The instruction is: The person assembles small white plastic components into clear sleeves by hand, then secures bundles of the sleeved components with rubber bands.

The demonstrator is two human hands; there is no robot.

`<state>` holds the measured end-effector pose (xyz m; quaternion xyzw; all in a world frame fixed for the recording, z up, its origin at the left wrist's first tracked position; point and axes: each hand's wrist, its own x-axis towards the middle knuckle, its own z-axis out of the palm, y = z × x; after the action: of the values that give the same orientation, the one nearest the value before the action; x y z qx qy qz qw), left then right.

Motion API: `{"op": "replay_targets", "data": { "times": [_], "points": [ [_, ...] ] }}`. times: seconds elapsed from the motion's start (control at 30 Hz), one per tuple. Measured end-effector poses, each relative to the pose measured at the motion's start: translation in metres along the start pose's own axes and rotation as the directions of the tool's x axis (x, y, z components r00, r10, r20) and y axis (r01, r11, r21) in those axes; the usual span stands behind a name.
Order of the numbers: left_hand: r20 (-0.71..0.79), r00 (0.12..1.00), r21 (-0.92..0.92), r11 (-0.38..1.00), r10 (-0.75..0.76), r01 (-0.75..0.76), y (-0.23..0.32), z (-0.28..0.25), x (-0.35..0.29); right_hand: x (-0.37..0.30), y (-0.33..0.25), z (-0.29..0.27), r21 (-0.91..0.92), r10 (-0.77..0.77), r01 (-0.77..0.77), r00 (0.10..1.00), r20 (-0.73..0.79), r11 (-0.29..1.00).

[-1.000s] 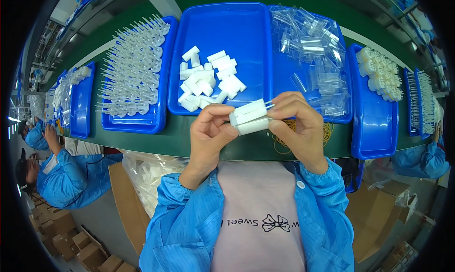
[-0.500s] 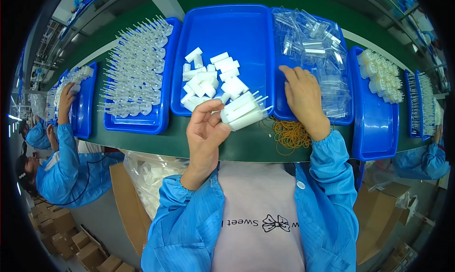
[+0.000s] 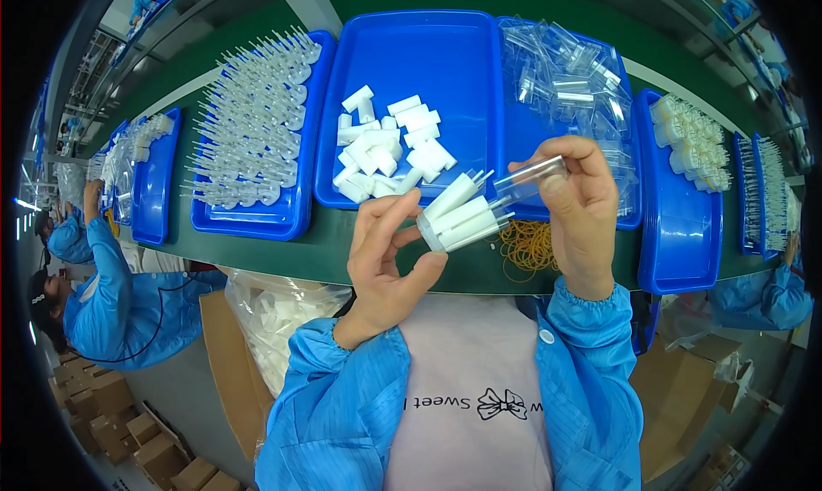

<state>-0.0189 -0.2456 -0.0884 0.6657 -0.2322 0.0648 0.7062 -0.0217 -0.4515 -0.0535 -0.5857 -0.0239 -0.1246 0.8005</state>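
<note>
My left hand is closed on the base of a pinned holder, a clear disc with thin rods carrying white cylinders. The holder tilts, its rod ends pointing up and right. In my right hand, thumb and fingers pinch a clear plastic tube. The tube's lower left end is at the rod tips; whether it touches them I cannot tell. Behind my left hand, loose white cylinders lie piled in a blue tray. Beyond my right hand, clear plastic pieces fill another tray.
At left, a blue tray bears rows of upright pinned parts. Tan rubber bands lie near the table's front edge. Stacked blue trays stand at right with whitish parts. A co-worker sits at left beside a cardboard box.
My right hand has come back from the tray of clear pieces with a clear tube, bringing it to the rods. My left hand has moved slightly right and down with the pinned holder.
</note>
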Motion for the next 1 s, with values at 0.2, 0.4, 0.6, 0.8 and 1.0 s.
{"op": "replay_targets", "data": {
  "times": [0.2, 0.4, 0.6, 0.8, 1.0],
  "points": [
    [0.019, 0.997, -0.07, 0.995, -0.072, 0.073, 0.002, 0.0, 0.002, -0.001, 0.001, -0.002, 0.028, -0.019, 0.021, 0.997, -0.072, 0.999],
    [0.088, 0.991, -0.063, 0.993, -0.097, 0.103, 0.006, 0.002, 0.005, -0.005, -0.002, 0.004, 0.047, 0.028, -0.028, 1.0, -0.003, 0.999],
    [0.183, 0.969, 0.128, 0.982, -0.164, 0.142, 0.015, 0.001, 0.01, -0.005, 0.003, 0.002, 0.047, -0.003, 0.003, 1.0, -0.012, 0.999],
    [0.207, 0.97, 0.065, 0.991, -0.128, 0.117, 0.01, 0.002, 0.009, -0.006, 0.001, 0.0, 0.029, -0.013, 0.014, 1.0, -0.009, 0.999],
    [0.241, 0.964, 0.069, 0.992, -0.115, 0.102, 0.011, 0.001, 0.011, -0.004, -0.001, -0.001, -0.023, -0.039, 0.039, 0.999, 0.005, 0.999]
  ]
}}
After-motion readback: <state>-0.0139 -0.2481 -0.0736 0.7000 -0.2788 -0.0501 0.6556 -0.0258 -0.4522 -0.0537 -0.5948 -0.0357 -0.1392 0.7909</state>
